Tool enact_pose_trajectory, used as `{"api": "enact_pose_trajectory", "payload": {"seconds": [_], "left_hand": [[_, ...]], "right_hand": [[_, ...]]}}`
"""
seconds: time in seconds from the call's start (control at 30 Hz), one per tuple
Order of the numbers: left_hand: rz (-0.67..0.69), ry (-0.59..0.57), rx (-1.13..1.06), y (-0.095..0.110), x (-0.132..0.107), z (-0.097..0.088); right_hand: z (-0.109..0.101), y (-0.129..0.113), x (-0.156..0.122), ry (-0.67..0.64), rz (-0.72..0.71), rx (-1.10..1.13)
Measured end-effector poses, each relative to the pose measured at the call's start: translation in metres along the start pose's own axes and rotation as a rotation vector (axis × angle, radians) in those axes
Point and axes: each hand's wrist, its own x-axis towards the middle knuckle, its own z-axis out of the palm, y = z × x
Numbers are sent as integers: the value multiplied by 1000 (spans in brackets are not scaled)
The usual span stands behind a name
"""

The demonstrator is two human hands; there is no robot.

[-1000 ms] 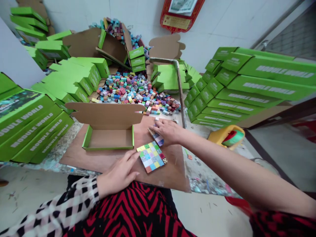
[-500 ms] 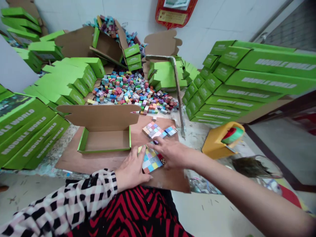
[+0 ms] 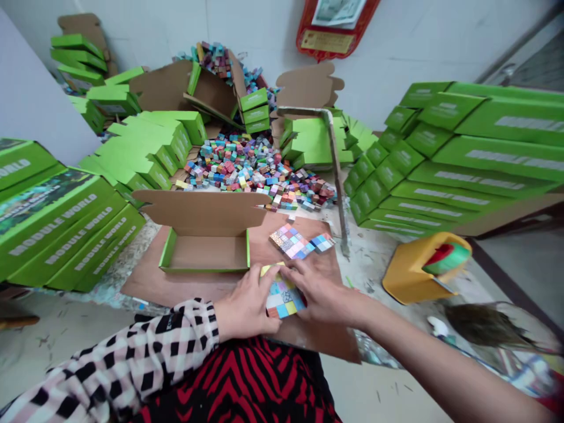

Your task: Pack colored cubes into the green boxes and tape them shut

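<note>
A flat square of small patterned cubes (image 3: 284,298) lies on a brown board (image 3: 185,289) near the board's front edge. My left hand (image 3: 247,302) presses on its left side, thumb low and fingers at the far corner. On the opposite side, my right hand (image 3: 324,294) curls round the edge, so the square is squeezed between both hands. Just beyond them sit a second square of cubes (image 3: 291,241) and a smaller cluster of cubes (image 3: 323,242). To the left stands an open green cardboard box (image 3: 209,252) with its brown lid raised; nothing shows inside.
Behind the board spreads a heap of loose cubes (image 3: 238,167). Green boxes are stacked at left (image 3: 79,223) and right (image 3: 467,164). A thin metal bar (image 3: 337,176) borders the heap. A yellow tape dispenser (image 3: 405,270) stands at right.
My right hand has drawn in against the square's right edge, and the cubes there look more evenly lined up. The whole view has shifted, with everything appearing further right.
</note>
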Motion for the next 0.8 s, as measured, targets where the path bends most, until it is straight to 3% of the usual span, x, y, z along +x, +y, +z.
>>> {"api": "enact_pose_trajectory", "payload": {"seconds": [0.17,0.37,0.53,0.8], "left_hand": [[7,-35,-5,-8,-4,-15],[-8,-134,-31,-16,-9,2],[-75,-161,-32,-19,-9,8],[-114,-129,-8,-13,-5,8]], "right_hand": [[-1,-8,15,-8,-32,94],[11,2,13,-50,50,111],[4,11,6,-95,102,-59],[7,-1,23,-75,72,-222]]}}
